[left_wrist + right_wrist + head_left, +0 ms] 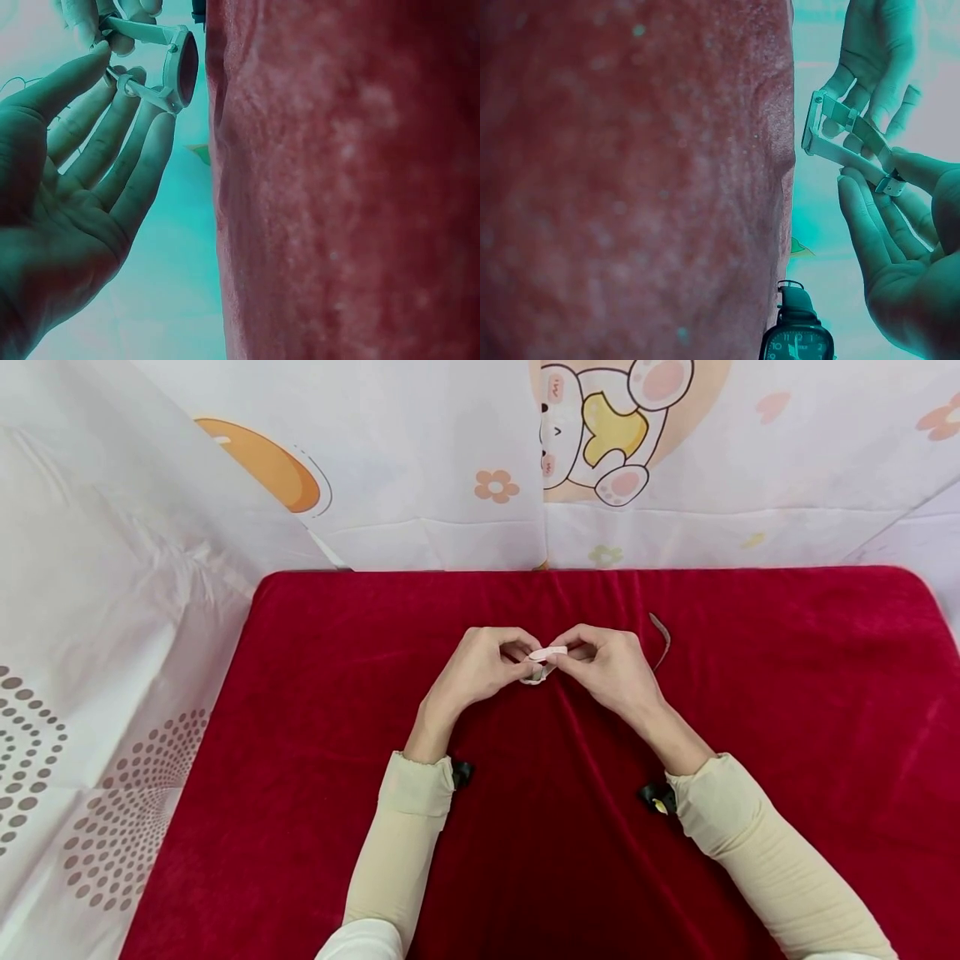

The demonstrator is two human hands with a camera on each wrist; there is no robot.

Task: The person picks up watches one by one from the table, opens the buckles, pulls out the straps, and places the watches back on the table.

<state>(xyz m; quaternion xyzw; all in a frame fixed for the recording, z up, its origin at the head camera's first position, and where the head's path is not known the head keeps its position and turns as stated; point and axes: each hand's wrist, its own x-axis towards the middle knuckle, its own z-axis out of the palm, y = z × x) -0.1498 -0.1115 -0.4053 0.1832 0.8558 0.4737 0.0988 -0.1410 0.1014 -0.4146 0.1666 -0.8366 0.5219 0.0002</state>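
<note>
A light-strapped wristwatch (547, 653) is held up between both hands above the red cloth, its strap forming a loop. In the right wrist view, the round-cornered watch case (810, 127) hangs at the far end of the loop, away from the buckle (890, 185). My right hand (615, 672) pinches the strap by its buckle end with thumb and fingers. From the other side, my left hand (476, 668) pinches the strap too, its thumb (82, 71) near where the ends meet. Fingers partly hide that join.
Behind my right hand a thin dark curved strap (660, 639) lies on the red cloth (337, 693). A second, dark-faced square watch (799, 343) shows low in the right wrist view. A printed white curtain (420, 452) hangs behind the table.
</note>
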